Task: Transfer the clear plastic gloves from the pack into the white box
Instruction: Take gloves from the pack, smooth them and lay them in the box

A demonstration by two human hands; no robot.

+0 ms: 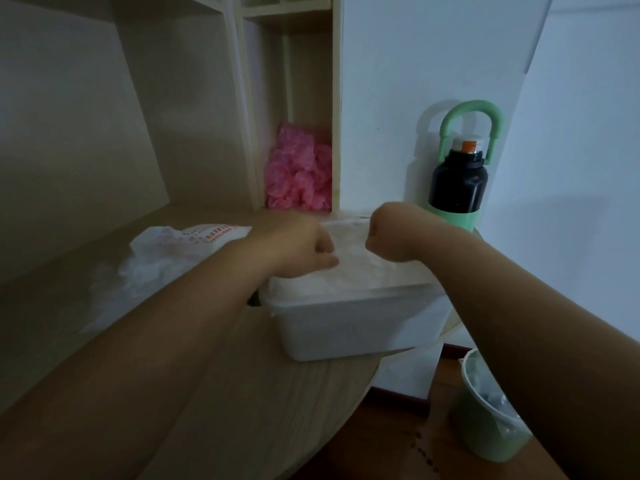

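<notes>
- Gloves (349,273) lie heaped in the box (346,323), the clear film rising to its rim and a little above it; the box sits on the table (242,393) near its right edge.
- Your left grip (304,245) is curled narrow over the left side of the heap, and thumb and fingers look to be pinching film.
- Your right grip (389,235) is balled knuckles-down at the back of the heap. Its fingers are hidden, so you cannot tell whether it holds film or only presses.
- Step in hand, as I judge it: settling the load into the box, so the transfer looks far along.
- The pack (180,251) lies slumped on the table left of the box. Whether gloves remain inside cannot be told.
- Next move calls for tucking the film down evenly so nothing springs over the rim, then checking the pack.
- A shelf (242,98) compartment behind holds a pink crumpled bundle (298,168).
- A bottle (457,181) stands behind the box, and a lined green bin (485,420) sits on the floor to your right.
</notes>
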